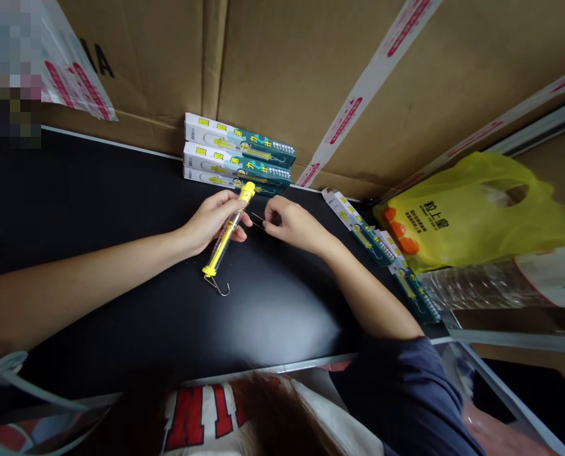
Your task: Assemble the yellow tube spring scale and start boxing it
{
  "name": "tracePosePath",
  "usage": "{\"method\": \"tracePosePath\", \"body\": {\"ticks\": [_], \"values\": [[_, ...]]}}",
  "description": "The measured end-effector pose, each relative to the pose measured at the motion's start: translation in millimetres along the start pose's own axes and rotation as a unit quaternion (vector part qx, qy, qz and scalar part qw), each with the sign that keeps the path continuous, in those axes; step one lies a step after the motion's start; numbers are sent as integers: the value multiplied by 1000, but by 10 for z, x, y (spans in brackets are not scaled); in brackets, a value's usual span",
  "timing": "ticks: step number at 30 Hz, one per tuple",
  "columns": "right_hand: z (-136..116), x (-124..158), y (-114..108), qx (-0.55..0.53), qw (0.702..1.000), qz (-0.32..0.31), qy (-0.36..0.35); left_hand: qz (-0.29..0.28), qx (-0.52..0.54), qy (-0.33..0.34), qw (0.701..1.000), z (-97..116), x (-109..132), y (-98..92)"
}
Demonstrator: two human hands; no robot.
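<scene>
My left hand is closed around the upper part of a spring scale. The scale is a clear tube with yellow ends, tilted with its metal hook hanging at the lower end. Just right of its top, my right hand pinches a thin metal wire piece. The wire's near end is hidden in my fingers, and its full shape is hard to make out. Both hands are above the black table.
Several printed boxes picturing the scale are stacked against the cardboard wall. More such boxes lie at the right. Beside them are a yellow plastic bag with orange things inside and clear plastic packaging.
</scene>
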State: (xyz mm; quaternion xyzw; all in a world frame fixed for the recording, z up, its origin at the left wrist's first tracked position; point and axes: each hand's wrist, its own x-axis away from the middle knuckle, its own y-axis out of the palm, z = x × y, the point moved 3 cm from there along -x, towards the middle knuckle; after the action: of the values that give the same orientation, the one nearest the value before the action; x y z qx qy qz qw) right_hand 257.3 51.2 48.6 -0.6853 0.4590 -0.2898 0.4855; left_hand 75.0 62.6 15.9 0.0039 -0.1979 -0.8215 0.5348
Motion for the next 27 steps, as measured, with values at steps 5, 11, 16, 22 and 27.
{"method": "tracePosePath", "body": {"ticks": [5, 11, 16, 22, 27], "values": [[67, 21, -52, -157, 987, 27, -26, -25, -19, 23, 999, -20, -14, 0], [132, 9, -126, -203, 973, 103, -44, -24, -62, 10, 998, -43, -20, -1], [51, 57, -146, -81, 983, 152, -69, -30, -85, -14, 996, -29, -5, 23], [-164, 138, -130, 91, 985, 134, -65, -32, -85, -18, 996, -2, 17, 48], [-205, 156, -147, 148, 978, 131, -61, -36, -88, -26, 995, 22, 28, 64]]}}
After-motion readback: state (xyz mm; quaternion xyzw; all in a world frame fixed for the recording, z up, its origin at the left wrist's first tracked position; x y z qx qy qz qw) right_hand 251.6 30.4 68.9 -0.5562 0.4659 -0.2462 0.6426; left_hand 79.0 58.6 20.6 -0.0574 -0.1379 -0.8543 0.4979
